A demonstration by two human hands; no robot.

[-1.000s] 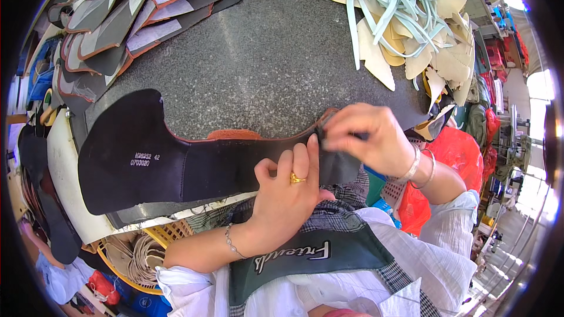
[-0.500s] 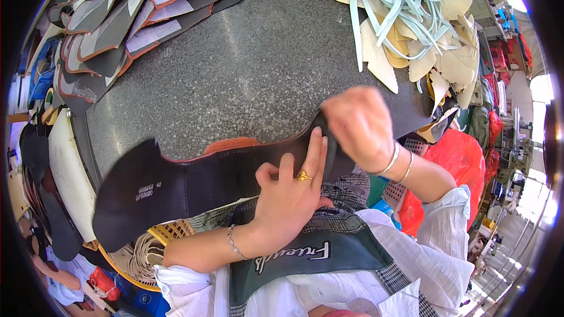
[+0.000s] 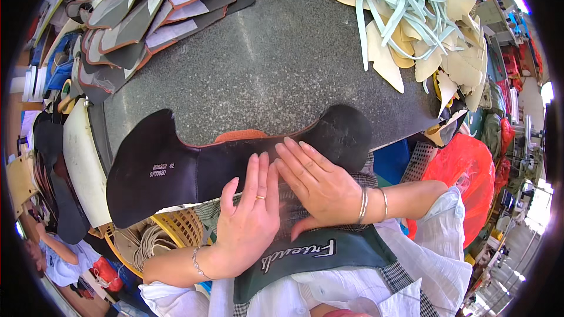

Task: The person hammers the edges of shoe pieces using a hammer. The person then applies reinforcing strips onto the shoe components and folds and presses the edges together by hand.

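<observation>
A long black leather shoe-upper piece lies across the near edge of the worktop, with wide rounded ends and pale print on its left end. Its far edge has a thin reddish line, and an orange-brown piece shows from behind its middle. My left hand is open, its fingertips resting at the near middle of the leather. Beside it, my right hand lies flat with straight fingers on the leather, just right of the middle. The two hands' fingertips nearly meet. Neither hand grasps anything.
Stacked dark pieces with orange edges fill the far left of the grey worktop. Pale blue strips and cream scraps pile up far right. A yellow basket stands at lower left, a red bag at right.
My right hand has come from the leather's right end to its middle and flattened, uncovering that end. My left hand has shifted left and toward me, its fingers straighter.
</observation>
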